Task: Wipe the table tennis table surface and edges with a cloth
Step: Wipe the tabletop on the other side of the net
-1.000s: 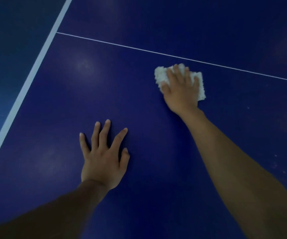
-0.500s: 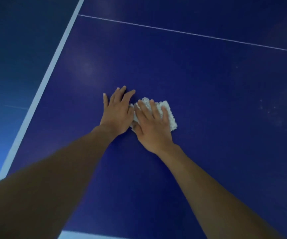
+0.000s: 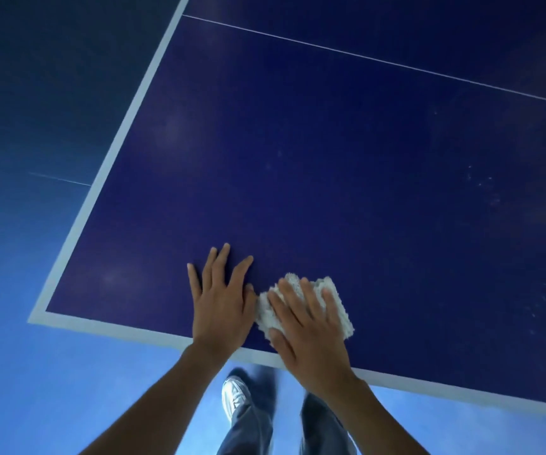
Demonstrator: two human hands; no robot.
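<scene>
The white cloth [image 3: 338,307] lies flat on the blue table [image 3: 297,159], pinned under the right hand [image 3: 307,336]. That hand's fingers are straight and spread on top, pressing rather than gripping. The cloth shows past the fingertips and on the hand's right. Its middle is covered, so I cannot judge its long axis. The table's white near edge [image 3: 133,328] runs just behind the heel of this hand. The left hand [image 3: 220,300] rests flat and empty just to the left, thumb by the cloth's corner. Pale specks [image 3: 481,182] well off to the right look like the next sweep. Below the edge I see a blurred shoe [image 3: 233,394].
</scene>
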